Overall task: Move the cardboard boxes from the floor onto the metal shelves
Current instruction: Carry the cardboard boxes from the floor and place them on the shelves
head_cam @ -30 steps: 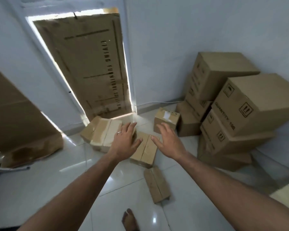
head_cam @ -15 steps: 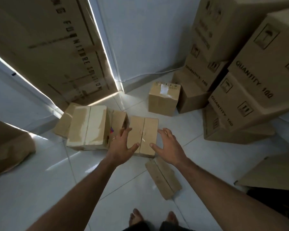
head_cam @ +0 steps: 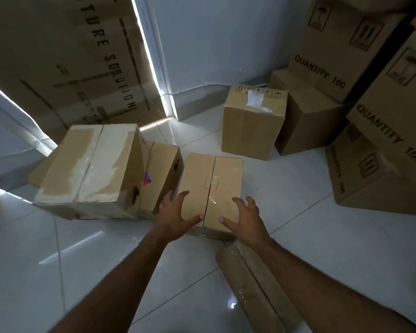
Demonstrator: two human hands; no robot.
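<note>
Stacked cartons (head_cam: 375,68) cut by right edge; flat box (head_cam: 252,284) behind right forearm

Small box (head_cam: 211,188) betw taped box (head_cam: 89,169) (left) & stacked boxes (head_cam: 382,116) right.

Five small cardboard boxes (head_cam: 211,188) sit on the floor, counting the flat one nearest the camera. At least five larger printed cartons (head_cam: 341,44) are stacked at right. Two hands (head_cam: 175,217) show.
</note>
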